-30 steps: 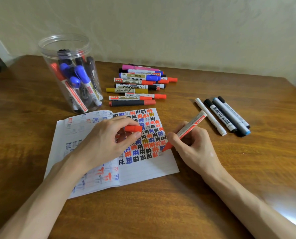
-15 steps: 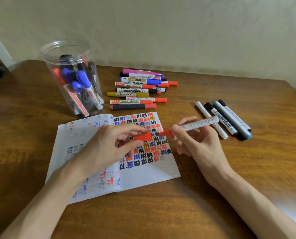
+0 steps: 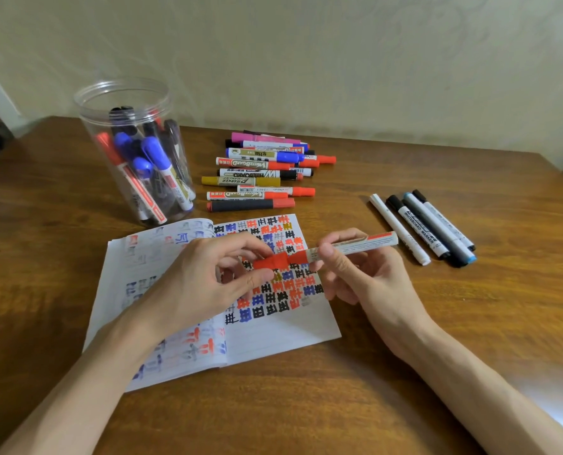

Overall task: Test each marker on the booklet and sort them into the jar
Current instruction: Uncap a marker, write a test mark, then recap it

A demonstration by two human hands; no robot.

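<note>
My right hand [image 3: 359, 274] grips a red marker [image 3: 355, 246] by its white barrel, held level above the open booklet [image 3: 273, 336]. My left hand [image 3: 204, 284] pinches the marker's red cap [image 3: 270, 261], and the cap sits on the marker's tip end. The booklet's right page is covered with red, blue and black test marks. The clear jar [image 3: 135, 152] stands at the back left, open, with several blue, red and black markers in it.
A pile of several markers [image 3: 260, 172] lies behind the booklet. Several slim white and grey markers [image 3: 424, 224] lie in a row to the right. A wall runs close behind the wooden table [image 3: 404, 389].
My right hand lifted the red marker off the page and turned it level. The cap in my left hand met its tip and now covers it.
</note>
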